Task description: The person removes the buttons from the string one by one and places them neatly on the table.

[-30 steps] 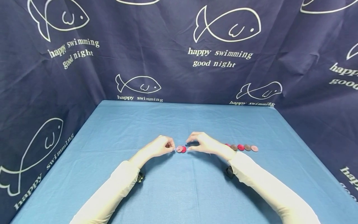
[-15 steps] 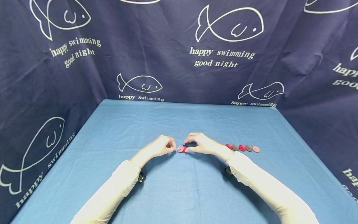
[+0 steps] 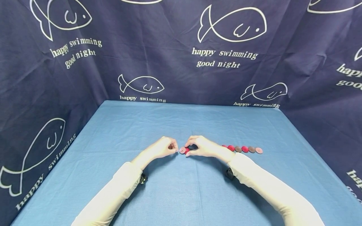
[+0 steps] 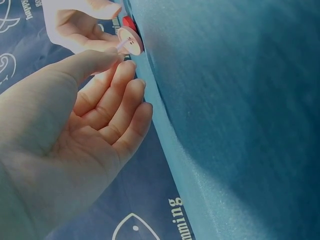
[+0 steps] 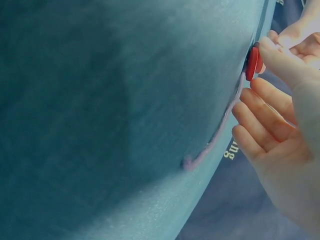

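Note:
A pink button [image 3: 183,150] and a red button [image 3: 187,151] sit side by side and overlap at the middle of the table. My left hand [image 3: 168,147] pinches a lilac string [image 4: 121,44] between thumb and forefinger, close to the pink button's face. The string runs into a hole of that button. My right hand [image 3: 201,146] has its thumb and forefinger on opposite edges of the red button, the other fingers loosely bent. In the right wrist view the string's other length [image 5: 220,125] trails from the red button along the cloth, under my right hand.
On the right, a row of several loose buttons [image 3: 244,149], red, brown and pink, lies on the blue cloth [image 3: 181,194]; my right wrist hides its left end. Behind stands a dark blue curtain [image 3: 175,56] with white fish prints.
My right hand has moved left from beside the buttons and now grips the red one. More of the loose row shows behind the right wrist. The left hand keeps its pinch.

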`<state>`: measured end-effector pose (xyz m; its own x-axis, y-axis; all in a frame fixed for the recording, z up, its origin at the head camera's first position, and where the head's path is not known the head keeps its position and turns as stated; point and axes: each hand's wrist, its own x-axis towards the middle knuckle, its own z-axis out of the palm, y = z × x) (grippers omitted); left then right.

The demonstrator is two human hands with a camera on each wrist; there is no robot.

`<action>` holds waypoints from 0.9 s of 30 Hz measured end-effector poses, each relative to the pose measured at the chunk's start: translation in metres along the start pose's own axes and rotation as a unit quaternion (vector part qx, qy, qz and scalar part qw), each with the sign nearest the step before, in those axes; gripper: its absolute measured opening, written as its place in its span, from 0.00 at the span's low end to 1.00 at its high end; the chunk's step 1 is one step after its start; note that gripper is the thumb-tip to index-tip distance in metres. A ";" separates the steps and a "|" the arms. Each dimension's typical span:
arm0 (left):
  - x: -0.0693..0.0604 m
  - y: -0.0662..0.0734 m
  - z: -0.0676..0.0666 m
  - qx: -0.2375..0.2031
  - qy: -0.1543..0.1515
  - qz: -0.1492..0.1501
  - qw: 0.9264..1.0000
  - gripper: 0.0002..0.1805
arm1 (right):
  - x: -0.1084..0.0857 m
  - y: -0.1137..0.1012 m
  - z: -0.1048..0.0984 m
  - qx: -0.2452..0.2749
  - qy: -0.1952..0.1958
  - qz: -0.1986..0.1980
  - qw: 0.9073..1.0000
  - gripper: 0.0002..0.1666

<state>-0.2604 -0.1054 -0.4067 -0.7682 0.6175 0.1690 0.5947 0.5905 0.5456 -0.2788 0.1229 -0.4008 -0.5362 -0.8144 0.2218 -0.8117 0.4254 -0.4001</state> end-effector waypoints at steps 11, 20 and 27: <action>0.000 0.001 0.000 0.006 -0.001 0.002 1.000 0.03 | 0.000 0.001 0.002 -0.004 -0.004 0.001 1.000 0.18; 0.000 0.000 0.000 0.000 -0.006 -0.008 1.000 0.03 | 0.001 -0.003 0.004 -0.009 -0.005 0.005 1.000 0.19; 0.000 -0.001 0.001 -0.006 -0.005 -0.009 1.000 0.03 | 0.001 -0.004 0.005 -0.019 -0.008 0.009 1.000 0.18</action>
<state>-0.2603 -0.1056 -0.4080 -0.7761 0.6123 0.1510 0.5779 0.5947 0.5589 -0.2753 0.1183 -0.4035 -0.5469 -0.8129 0.2002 -0.8105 0.4543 -0.3697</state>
